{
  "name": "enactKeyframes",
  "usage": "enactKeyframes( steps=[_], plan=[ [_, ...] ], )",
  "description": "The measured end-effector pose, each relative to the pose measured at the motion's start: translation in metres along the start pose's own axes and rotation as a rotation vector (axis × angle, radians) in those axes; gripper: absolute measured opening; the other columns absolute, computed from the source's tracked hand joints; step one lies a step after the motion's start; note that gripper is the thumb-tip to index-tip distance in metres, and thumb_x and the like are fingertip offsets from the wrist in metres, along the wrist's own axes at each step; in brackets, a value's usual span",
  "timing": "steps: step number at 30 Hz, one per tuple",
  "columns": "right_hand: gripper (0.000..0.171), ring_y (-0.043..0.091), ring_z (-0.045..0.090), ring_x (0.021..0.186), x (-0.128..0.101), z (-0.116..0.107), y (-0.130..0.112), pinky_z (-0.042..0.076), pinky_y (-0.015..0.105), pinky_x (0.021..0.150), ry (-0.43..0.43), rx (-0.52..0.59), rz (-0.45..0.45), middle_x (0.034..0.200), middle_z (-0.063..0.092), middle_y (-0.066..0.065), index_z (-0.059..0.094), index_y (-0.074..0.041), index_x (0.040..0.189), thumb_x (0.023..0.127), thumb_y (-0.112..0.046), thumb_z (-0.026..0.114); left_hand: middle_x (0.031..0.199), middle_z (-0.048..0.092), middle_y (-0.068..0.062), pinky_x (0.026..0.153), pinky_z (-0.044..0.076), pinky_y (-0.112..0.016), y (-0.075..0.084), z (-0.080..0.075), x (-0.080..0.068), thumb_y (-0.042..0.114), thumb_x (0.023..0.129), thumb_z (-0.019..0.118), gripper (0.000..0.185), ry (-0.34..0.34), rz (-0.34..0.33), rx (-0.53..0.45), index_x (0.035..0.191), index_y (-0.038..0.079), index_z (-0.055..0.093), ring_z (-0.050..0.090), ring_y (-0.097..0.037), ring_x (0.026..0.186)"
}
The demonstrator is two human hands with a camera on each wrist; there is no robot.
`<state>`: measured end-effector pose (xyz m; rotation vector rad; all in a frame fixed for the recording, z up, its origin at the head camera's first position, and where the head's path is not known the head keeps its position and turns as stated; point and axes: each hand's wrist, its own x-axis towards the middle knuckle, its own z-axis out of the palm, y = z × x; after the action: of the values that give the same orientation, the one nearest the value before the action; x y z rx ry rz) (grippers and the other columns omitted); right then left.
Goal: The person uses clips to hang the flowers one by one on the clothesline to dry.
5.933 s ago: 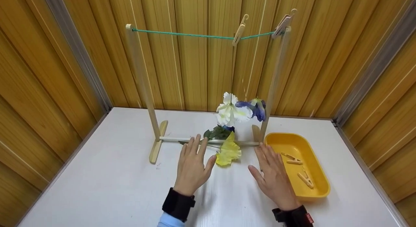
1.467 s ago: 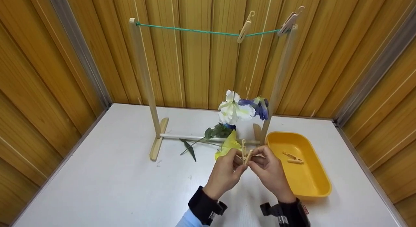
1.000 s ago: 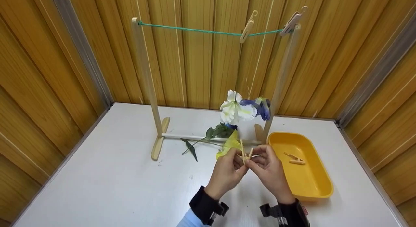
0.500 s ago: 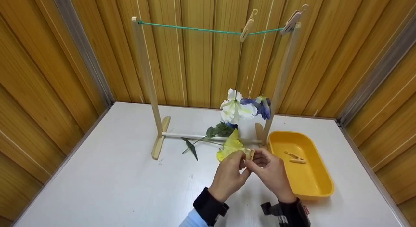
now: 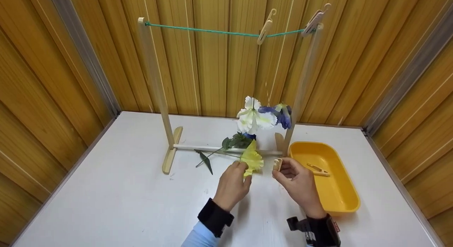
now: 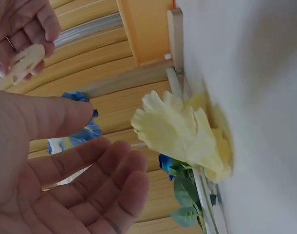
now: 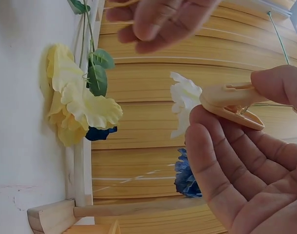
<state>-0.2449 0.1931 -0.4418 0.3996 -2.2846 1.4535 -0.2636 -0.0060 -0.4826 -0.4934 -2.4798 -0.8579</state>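
Peg [image 5: 277, 164] sits pinched between the thumb and fingers of the right hand [image 5: 299, 181], raised a little above the table, just right of the yellow flower [image 5: 252, 158]. The right wrist view shows it as a smooth, pale plastic clip [image 7: 231, 103], thumb on top and fingertips beneath. The left hand [image 5: 232, 185] hovers with loose, slightly curved fingers at the flower's near edge, holding nothing; whether its fingertips touch the petals is hard to tell from the head view, and in the left wrist view [image 6: 70, 175] they seem just short of them.

The flower is fabric, with ruffled petals [image 6: 185, 134], and lies on the table against the rack's bottom rail [image 5: 219, 149]; its green stem and leaves [image 5: 208, 158] trail left. The rack [image 5: 152, 87] is of light wood, with two uprights on flat feet and a green cord [image 5: 212, 31] strung between their tops. Two pegs [image 5: 264, 27] grip the cord at its right end; a white flower [image 5: 252, 118] and a blue flower [image 5: 279, 115] hang head down beneath them.

A yellow plastic tray [image 5: 339, 201] beside the right hand holds more pegs [image 5: 318, 170]. The table [image 5: 124, 197] is white and matte, enclosed by ribbed wooden walls [image 5: 53, 80].
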Motion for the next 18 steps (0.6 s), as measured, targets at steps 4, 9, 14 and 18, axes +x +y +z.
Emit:
enactKeyframes(
  steps=[4, 9, 14, 18],
  plan=[
    [0.025, 0.009, 0.067, 0.077, 0.0, 0.0, 0.0, 0.056, 0.016, 0.072, 0.0, -0.005, -0.004, 0.088, 0.073, 0.004, 0.072, -0.001, 0.109, 0.085, 0.001, 0.081, 0.085, 0.06, -0.01, 0.064, 0.053, -0.037, -0.02, -0.005, 0.004, 0.003, 0.085, 0.077, 0.014, 0.019, -0.029, 0.048, 0.095, -0.001, 0.067, 0.061, -0.026, 0.074],
    [0.026, 0.009, 0.067, 0.077, 0.0, -0.001, 0.001, 0.055, 0.016, 0.071, 0.0, -0.009, -0.006, 0.088, 0.073, 0.004, 0.072, 0.0, 0.109, 0.085, 0.001, 0.081, 0.088, 0.061, -0.016, 0.063, 0.055, -0.043, -0.044, -0.013, 0.016, -0.001, 0.083, 0.077, 0.014, 0.051, -0.031, 0.12, 0.091, -0.004, 0.066, 0.062, -0.032, 0.074],
    [0.026, 0.009, 0.067, 0.077, 0.0, -0.001, 0.001, 0.055, 0.017, 0.071, -0.008, -0.002, 0.008, 0.088, 0.073, 0.004, 0.072, 0.002, 0.109, 0.085, 0.002, 0.081, 0.085, 0.059, -0.018, 0.062, 0.057, -0.046, -0.061, -0.017, 0.031, -0.005, 0.082, 0.074, 0.011, 0.021, -0.047, 0.19, 0.092, -0.007, 0.071, 0.062, -0.034, 0.072],
    [0.026, 0.01, 0.067, 0.077, 0.0, -0.001, 0.001, 0.055, 0.018, 0.071, -0.012, 0.007, 0.025, 0.088, 0.073, 0.004, 0.072, 0.001, 0.11, 0.085, 0.001, 0.081, 0.085, 0.059, -0.019, 0.06, 0.057, -0.047, -0.07, -0.014, 0.04, -0.006, 0.083, 0.07, 0.006, -0.018, -0.073, 0.233, 0.088, -0.006, 0.072, 0.063, -0.036, 0.07]
  ],
)
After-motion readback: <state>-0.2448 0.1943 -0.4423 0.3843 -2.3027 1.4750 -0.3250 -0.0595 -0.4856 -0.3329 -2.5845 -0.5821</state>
